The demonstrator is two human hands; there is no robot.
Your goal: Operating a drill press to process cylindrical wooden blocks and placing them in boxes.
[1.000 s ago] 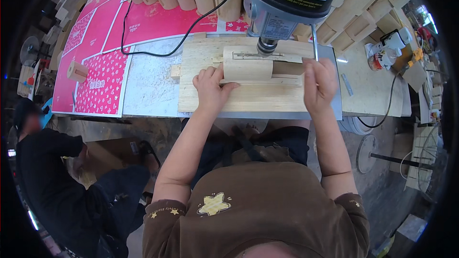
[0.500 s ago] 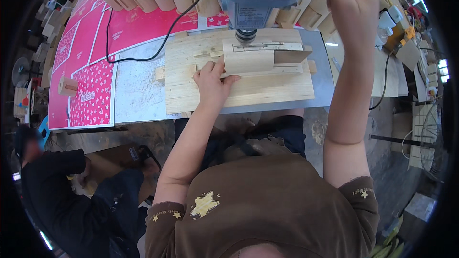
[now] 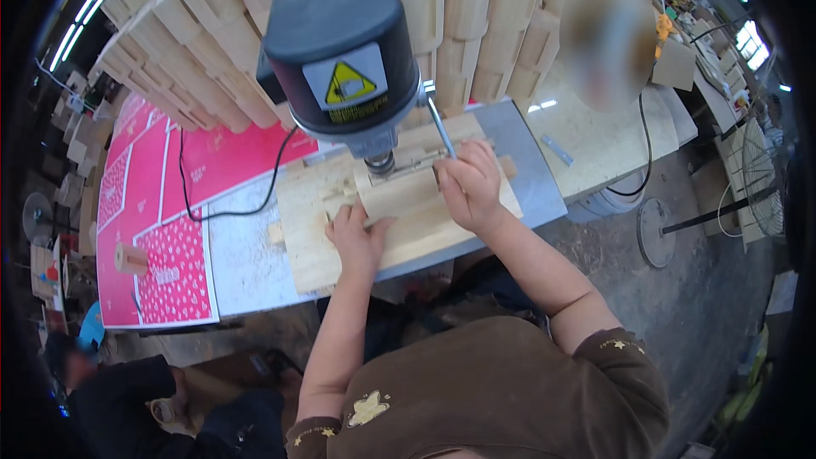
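Note:
A drill press with a dark motor housing stands over the bench, its chuck low above a pale wooden block. My left hand grips the block's left end, thumb on the near side. Beneath the block lies a flat wooden board. My right hand is closed around the end of the drill press's metal lever, which slants down toward me. The bit's tip, where it meets the wood, cannot be made out.
Stacked pale wooden pieces line the back. A black cable crosses the pink sheet, where a small wooden cylinder stands at left. A person in dark clothes sits at lower left. A fan stands at right.
My right hand has come down and toward me, drawing the lever with it. My left hand stays on the block. The whole view has tilted and shifted, showing more of the drill press.

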